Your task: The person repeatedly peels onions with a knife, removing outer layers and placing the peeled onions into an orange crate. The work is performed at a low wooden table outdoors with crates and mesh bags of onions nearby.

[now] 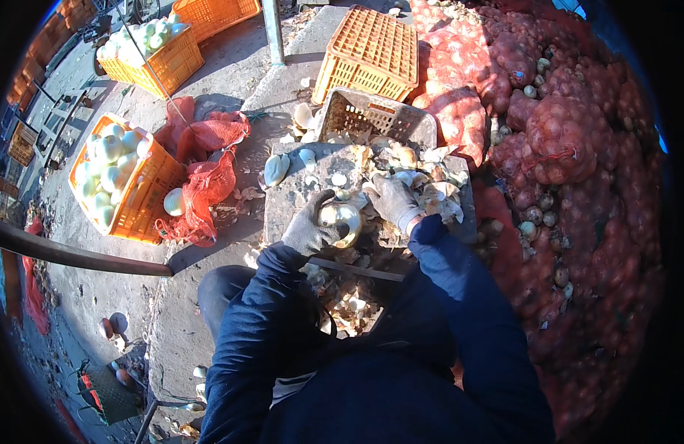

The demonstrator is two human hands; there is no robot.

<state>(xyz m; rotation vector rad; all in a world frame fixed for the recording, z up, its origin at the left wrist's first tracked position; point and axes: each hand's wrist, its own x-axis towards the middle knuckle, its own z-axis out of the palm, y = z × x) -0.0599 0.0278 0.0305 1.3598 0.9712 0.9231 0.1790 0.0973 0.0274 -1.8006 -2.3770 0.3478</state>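
Observation:
My left hand, in a grey glove, grips a shiny, pale onion with its thumb and fingers around the side. The onion is above the near edge of a worn work board. Just right of the onion, my gloved right hand is bent over the board with its fingers curled. Whether it pinches anything is hidden. Onion skins lie heaped beside the right hand. Toward the board's far left corner lie a pale onion piece and a smaller one.
Behind the board stands a dirty crate with skins, then an upturned orange crate. Red mesh sacks of onions are piled right. At left are an orange crate of peeled onions and an empty red net. A metal post rises beyond.

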